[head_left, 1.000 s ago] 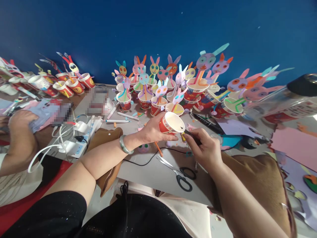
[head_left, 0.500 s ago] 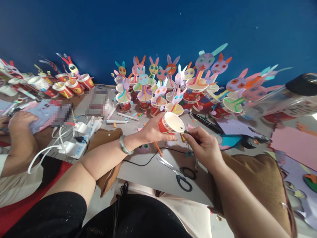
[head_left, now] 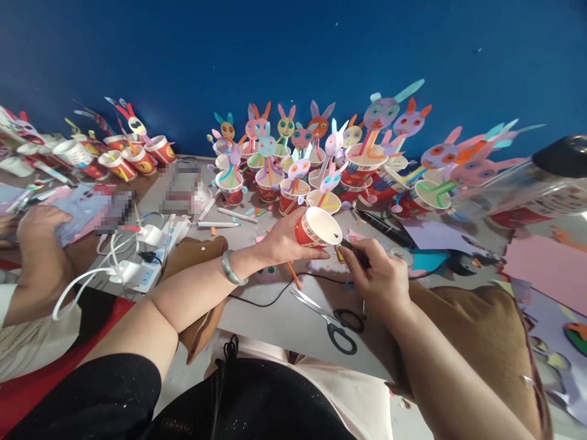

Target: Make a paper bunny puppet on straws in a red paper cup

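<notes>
My left hand is wrapped round a red paper cup with a white inside, its mouth tilted toward me. A small dark pointed tip shows inside the cup near the right rim. My right hand is closed on a black-handled tool that meets the cup's right side. The tool's exact kind is hidden by the fingers. Below the cup lie an orange straw and a pair of black-handled scissors, blades apart, on the grey table.
Several cups with paper rabbit heads stand along the blue wall. At right are a clear bottle, a black pen and pink paper. A power strip and another person's hand are at left.
My right hand has turned slightly at the cup's side, and more of the black handle shows. The left hand and the cup have hardly moved.
</notes>
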{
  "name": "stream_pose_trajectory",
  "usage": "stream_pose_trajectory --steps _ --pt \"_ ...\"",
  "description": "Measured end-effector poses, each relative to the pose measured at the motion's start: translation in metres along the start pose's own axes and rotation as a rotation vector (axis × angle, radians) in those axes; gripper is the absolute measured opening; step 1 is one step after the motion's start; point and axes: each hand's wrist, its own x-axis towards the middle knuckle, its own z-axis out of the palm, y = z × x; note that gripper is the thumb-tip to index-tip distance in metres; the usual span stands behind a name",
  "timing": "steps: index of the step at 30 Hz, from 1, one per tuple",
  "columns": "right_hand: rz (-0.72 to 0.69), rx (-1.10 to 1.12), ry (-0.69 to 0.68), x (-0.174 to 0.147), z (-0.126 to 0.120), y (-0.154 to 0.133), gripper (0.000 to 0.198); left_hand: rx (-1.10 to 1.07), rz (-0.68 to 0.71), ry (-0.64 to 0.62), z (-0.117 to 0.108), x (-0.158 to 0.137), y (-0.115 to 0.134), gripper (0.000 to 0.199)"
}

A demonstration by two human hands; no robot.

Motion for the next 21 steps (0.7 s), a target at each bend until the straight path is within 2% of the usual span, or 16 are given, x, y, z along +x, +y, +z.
stream_pose_trajectory --steps 2,6,8,9,12,14,17,21 --pt "-0.015 -0.022 0.019 -0.0007 0.0010 0.0000 0.032 -0.003 -0.007 0.001 0.0003 -0.0001 -0.0002 0.077" --pt "0.153 0.322 -0.252 0.0036 -0.0014 0.0005 0.043 -0.119 -0.021 -0.063 0.0014 -0.0017 0.0020 0.076" --pt "0.196 0.408 -0.313 0.0048 -0.0017 0.0017 0.046 -0.131 -0.016 -0.067 0.0012 -0.0020 0.0023 0.076" --pt "0.180 0.373 -0.278 0.0045 -0.0012 0.0025 0.045 -0.118 -0.015 -0.059 0.0010 -0.0019 0.0018 0.075" --pt "0.034 0.095 -0.049 0.0007 0.0018 0.0044 0.033 -0.068 -0.020 -0.018 0.0011 -0.0013 -0.0019 0.076" --pt "-0.034 -0.026 0.035 -0.0018 0.0034 0.0049 0.027 -0.087 -0.015 0.019 0.0024 -0.0012 -0.0046 0.080" --pt "0.014 0.070 -0.033 -0.0020 0.0037 0.0041 0.029 -0.205 -0.040 0.053 0.0055 -0.0024 -0.0056 0.084" --pt "0.137 0.293 -0.151 0.0013 0.0025 0.0033 0.042 -0.297 -0.160 0.033 0.0060 -0.0038 0.0005 0.078"
